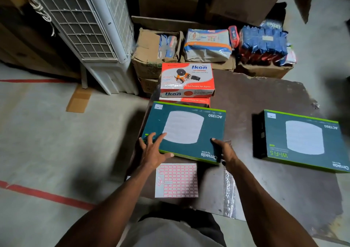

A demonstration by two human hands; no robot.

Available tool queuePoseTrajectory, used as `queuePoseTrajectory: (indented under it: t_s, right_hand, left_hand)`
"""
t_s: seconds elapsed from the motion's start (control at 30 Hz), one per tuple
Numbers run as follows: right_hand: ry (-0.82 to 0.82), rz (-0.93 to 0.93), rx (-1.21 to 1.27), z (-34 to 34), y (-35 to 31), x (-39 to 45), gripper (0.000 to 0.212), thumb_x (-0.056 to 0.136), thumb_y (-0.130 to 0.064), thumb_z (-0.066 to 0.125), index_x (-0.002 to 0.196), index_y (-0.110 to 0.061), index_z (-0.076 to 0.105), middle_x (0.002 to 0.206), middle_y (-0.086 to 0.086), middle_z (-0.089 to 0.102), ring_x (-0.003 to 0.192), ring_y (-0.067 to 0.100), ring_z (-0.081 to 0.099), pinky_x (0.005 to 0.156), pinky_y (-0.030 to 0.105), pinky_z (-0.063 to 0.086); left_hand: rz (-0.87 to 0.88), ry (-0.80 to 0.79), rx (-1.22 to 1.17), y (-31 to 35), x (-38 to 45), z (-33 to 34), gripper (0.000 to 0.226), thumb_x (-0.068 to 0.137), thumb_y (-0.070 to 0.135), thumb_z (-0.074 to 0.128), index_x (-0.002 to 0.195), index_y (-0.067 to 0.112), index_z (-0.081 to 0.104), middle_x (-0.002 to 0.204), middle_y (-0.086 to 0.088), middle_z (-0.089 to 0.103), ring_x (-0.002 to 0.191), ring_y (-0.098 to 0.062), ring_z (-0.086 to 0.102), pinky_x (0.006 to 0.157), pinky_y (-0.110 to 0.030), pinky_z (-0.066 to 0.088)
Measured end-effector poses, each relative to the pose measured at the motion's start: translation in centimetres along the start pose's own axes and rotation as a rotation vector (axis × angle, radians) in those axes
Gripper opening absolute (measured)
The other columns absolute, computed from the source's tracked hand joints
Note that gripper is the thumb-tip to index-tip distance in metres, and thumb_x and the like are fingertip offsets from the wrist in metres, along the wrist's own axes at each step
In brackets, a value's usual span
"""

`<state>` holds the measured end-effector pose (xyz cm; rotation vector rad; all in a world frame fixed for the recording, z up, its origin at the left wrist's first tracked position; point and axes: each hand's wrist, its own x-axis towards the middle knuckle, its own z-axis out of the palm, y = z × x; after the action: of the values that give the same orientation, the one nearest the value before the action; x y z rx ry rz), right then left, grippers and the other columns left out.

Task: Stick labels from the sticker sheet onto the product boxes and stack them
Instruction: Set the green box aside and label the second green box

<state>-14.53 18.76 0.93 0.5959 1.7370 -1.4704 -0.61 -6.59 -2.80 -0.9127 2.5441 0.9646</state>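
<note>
Both hands hold teal box (186,131): left hand (153,150) fingers spread on top, thumb under edge; right hand (225,152) seemingly gripping corner. Sticker sheet (177,180) below.

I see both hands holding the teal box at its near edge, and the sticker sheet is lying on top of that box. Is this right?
Not quite. In the head view both hands, left and right, do hold the teal box at its near edge, but the sticker sheet lies on the brown board, nearer the person than the box.
</note>
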Motion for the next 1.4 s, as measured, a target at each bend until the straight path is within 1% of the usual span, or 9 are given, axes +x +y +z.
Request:
queuePoseTrajectory:
  t_s: [0.13,0.47,0.67,0.9,0.97,1.07,1.13,1.27,1.4]
  right_hand:
    - [-0.03,-0.086,-0.162,-1.0,-2.3,-3.2,0.056,0.07,-0.049,0.079,0.109,-0.009,0.07,0.104,0.01,0.076,0.084,0.023,0.066,0.074,0.034,0.042]
    - [0.224,-0.338,-0.252,2.9,-8.4,-11.1,0.058,0.056,-0.059,0.088,0.089,-0.014,0.071,0.083,0.005,0.075,0.07,0.021,0.068,0.058,0.028,0.044]
    - [0.421,-0.398,-0.378,5.9,-8.5,-13.6,0.081,0.045,-0.089,0.071,0.088,-0.02,0.07,0.079,-0.004,0.073,0.071,0.019,0.072,0.066,0.034,0.059]
    - [0.143,-0.672,-0.186,6.8,-9.4,-15.2,0.02,0.096,-0.041,0.065,0.088,-0.023,0.059,0.091,0.008,0.073,0.065,0.02,0.067,0.058,0.037,0.055]
    - [0.082,-0.755,-0.172,6.4,-9.3,-15.0,0.007,0.1,-0.028,0.058,0.094,-0.028,0.061,0.096,0.006,0.073,0.07,0.018,0.064,0.059,0.036,0.054]
    - [0.165,-0.945,-0.275,5.4,-9.1,-13.7,0.024,0.09,-0.013,0.057,0.109,-0.027,0.062,0.11,-0.001,0.066,0.09,0.021,0.064,0.079,0.042,0.057]
    - [0.304,-1.051,-0.393,4.5,-9.4,-13.4,0.037,0.084,-0.01,0.067,0.118,-0.02,0.058,0.119,0.002,0.057,0.101,0.022,0.058,0.091,0.046,0.054]
    - [0.51,-1.107,-0.785,1.9,-11.0,-13.2,0.073,0.078,-0.027,0.082,0.142,-0.027,0.047,0.145,0.007,0.04,0.133,0.029,0.038,0.109,0.048,0.035]
    - [0.312,-1.11,-1.105,0.0,-12.1,-12.1,0.076,0.086,-0.049,0.075,0.151,-0.037,0.039,0.166,0.001,0.021,0.155,0.03,0.007,0.121,0.056,0.011]
  left_hand:
    - [0.151,0.035,-0.052,1.0,-0.6,-0.8,0.099,0.066,0.062,0.084,0.151,0.051,0.034,0.159,0.002,0.021,0.148,-0.038,0.012,0.116,-0.063,0.028]
    - [0.513,0.068,-0.244,9.4,-5.4,-2.2,0.124,0.051,0.073,0.08,0.154,0.054,0.016,0.161,0.009,0.017,0.15,-0.02,0.023,0.117,-0.053,0.036]
    - [0.647,0.324,-0.395,13.2,-7.6,-2.5,0.112,0.06,0.052,0.082,0.155,0.02,0.032,0.157,-0.004,0.04,0.145,-0.019,0.038,0.114,-0.049,0.04]
    - [0.696,0.394,-0.537,12.6,-6.5,-8.1,0.093,0.061,0.032,0.082,0.145,0.008,0.049,0.138,-0.008,0.05,0.129,-0.017,0.053,0.108,-0.019,0.041]
    - [0.694,0.354,-0.627,12.2,-5.8,-10.0,0.084,0.064,0.018,0.082,0.142,0.011,0.052,0.135,-0.007,0.053,0.126,-0.016,0.056,0.107,-0.019,0.042]
    - [0.672,0.163,-0.821,11.3,-4.6,-12.1,0.078,0.064,0.008,0.079,0.137,0.019,0.054,0.138,-0.01,0.058,0.128,-0.028,0.056,0.111,-0.046,0.044]
    - [0.642,0.055,-0.926,10.9,-4.2,-12.7,0.073,0.062,0.002,0.072,0.132,0.016,0.056,0.137,-0.012,0.06,0.125,-0.027,0.057,0.108,-0.045,0.043]
    - [0.556,-0.109,-0.992,9.8,-3.2,-14.2,0.072,0.058,-0.001,0.064,0.128,0.014,0.056,0.126,-0.007,0.064,0.115,-0.022,0.058,0.097,-0.041,0.044]
    - [0.559,-0.169,-0.797,10.4,-1.5,-16.5,0.071,0.056,0.008,0.068,0.125,0.021,0.062,0.128,-0.007,0.063,0.115,-0.022,0.059,0.093,-0.036,0.049]
